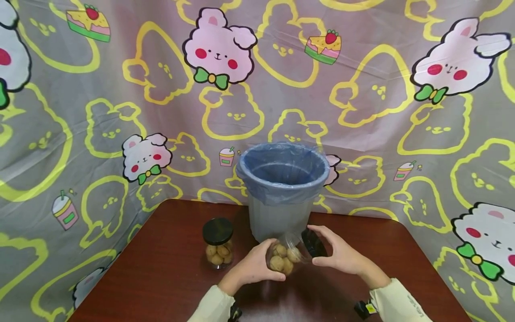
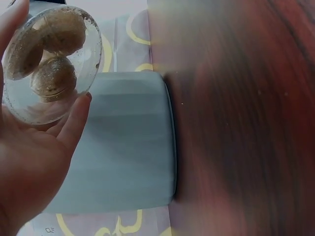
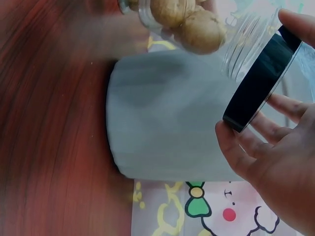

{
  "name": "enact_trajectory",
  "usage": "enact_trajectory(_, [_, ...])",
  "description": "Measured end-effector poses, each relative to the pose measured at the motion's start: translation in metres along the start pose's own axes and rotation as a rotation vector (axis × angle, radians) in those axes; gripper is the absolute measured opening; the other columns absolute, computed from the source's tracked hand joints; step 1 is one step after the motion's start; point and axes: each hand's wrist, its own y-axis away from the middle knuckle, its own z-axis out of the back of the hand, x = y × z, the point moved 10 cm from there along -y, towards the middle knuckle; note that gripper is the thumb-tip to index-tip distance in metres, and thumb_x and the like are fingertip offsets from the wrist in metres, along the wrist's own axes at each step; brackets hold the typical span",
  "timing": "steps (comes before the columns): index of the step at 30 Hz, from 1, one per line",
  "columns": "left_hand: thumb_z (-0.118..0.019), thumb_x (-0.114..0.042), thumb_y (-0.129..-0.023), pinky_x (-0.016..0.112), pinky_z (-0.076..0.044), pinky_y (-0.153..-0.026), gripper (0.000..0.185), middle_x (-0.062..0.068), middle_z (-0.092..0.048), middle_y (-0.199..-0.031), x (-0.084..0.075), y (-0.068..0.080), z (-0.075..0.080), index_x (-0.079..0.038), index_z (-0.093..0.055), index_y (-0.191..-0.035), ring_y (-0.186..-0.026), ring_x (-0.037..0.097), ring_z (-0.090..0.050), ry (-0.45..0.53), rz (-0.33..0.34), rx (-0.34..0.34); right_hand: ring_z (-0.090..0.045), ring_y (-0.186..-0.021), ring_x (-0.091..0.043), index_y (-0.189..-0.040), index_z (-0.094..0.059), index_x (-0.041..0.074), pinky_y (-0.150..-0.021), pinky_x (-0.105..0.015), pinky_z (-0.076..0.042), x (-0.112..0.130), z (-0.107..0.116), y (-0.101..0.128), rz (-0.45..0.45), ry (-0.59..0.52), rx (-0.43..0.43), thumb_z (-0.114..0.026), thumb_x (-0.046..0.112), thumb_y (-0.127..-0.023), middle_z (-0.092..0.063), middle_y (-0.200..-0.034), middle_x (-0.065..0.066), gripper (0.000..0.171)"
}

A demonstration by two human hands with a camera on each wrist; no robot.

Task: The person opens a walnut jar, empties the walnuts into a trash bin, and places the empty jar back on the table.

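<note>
Lower centre of head view, above dark wooden table (image 1: 161, 268): left hand (image 1: 251, 268) grips clear jar of walnuts (image 1: 283, 258), fingers curled round its base, jar tipped sideways, mouth toward right. Right hand (image 1: 342, 257) pinches black lid (image 1: 313, 242) by its rim, just off jar mouth. Directly behind: grey bin (image 1: 281, 197) with blue liner. Left of hands: second walnut jar (image 1: 217, 243), upright, lid on.
</note>
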Motion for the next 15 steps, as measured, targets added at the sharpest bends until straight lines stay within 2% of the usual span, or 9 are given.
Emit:
enact_trajectory(2, [-0.083, -0.047, -0.066, 0.038, -0.04, -0.098, 0.092, 0.008, -0.05, -0.132, 0.001, 0.001, 0.001, -0.004, -0.042, -0.136, -0.119, 0.02, -0.048, 0.003, -0.002, -0.012, -0.038, -0.129, -0.027, -0.141, -0.039, 0.009, -0.103, -0.029, -0.033, -0.004, 0.002, 0.002, -0.023, 0.012, -0.003, -0.079, 0.025, -0.076, -0.042, -0.139, -0.002, 0.078])
enact_trajectory(7, [-0.083, -0.045, -0.065, 0.037, -0.041, -0.097, 0.09, 0.007, -0.052, -0.128, 0.002, 0.002, 0.006, -0.004, -0.043, -0.135, -0.116, 0.018, -0.05, 0.015, -0.02, -0.044, -0.039, -0.129, -0.029, -0.142, -0.038, 0.011, -0.102, -0.046, -0.034, -0.011, 0.007, 0.004, -0.067, 0.033, 0.006, -0.078, 0.031, -0.077, -0.042, -0.139, -0.004, 0.079])
enact_trajectory(15, [-0.083, -0.045, -0.065, 0.034, -0.042, -0.094, 0.088, 0.001, -0.055, -0.122, 0.001, 0.002, 0.01, -0.005, -0.045, -0.133, -0.11, 0.013, -0.052, 0.047, -0.042, -0.058, -0.045, -0.122, -0.031, -0.141, -0.038, 0.009, -0.097, -0.036, -0.04, -0.021, 0.018, 0.01, -0.083, 0.055, -0.011, -0.078, 0.031, -0.078, -0.043, -0.136, -0.008, 0.078])
